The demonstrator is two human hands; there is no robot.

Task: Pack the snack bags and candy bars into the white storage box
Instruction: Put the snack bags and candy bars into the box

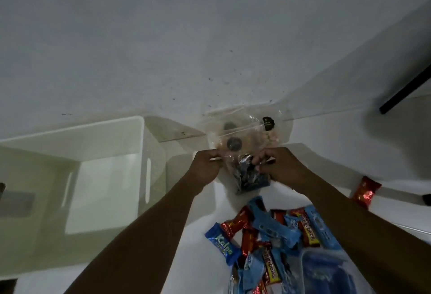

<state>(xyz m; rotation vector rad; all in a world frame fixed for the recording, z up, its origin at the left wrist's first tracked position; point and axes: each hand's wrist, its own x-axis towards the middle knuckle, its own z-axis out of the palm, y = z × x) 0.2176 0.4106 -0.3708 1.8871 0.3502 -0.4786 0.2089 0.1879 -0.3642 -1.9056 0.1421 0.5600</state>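
The left hand (206, 164) pinches the near left edge of a clear plastic snack bag (242, 138), thumb and fingers pressed together on the film. The right hand (276, 165) grips the bag's near right edge in the same way, its fingers curled round the plastic, so the bag is stretched between both hands. Inside it show two dark round biscuits, some pale pieces towards the right and a bunch of dark, shiny wrapped pieces hanging at the lower end, and a small black label (268, 123) sits near the bag's far right corner. Whether the bag touches the white desk (198, 247) or is held just above it cannot be told. It lies to the right of the white plastic storage box (98, 130), near its right wall and outside it; the box stands on the desk with its open top towards the camera. Nearer the person, between the two forearms, lies a heap of candy bars (275, 230) in blue, red and yellow wrappers, with a blue bar (222, 244) at its left edge. A clear plastic container (326, 270) touches the heap on the near right. A single red foil-wrapped bar (366, 192) lies apart, beyond the right forearm. A black strip (408, 90) slants across the far right.
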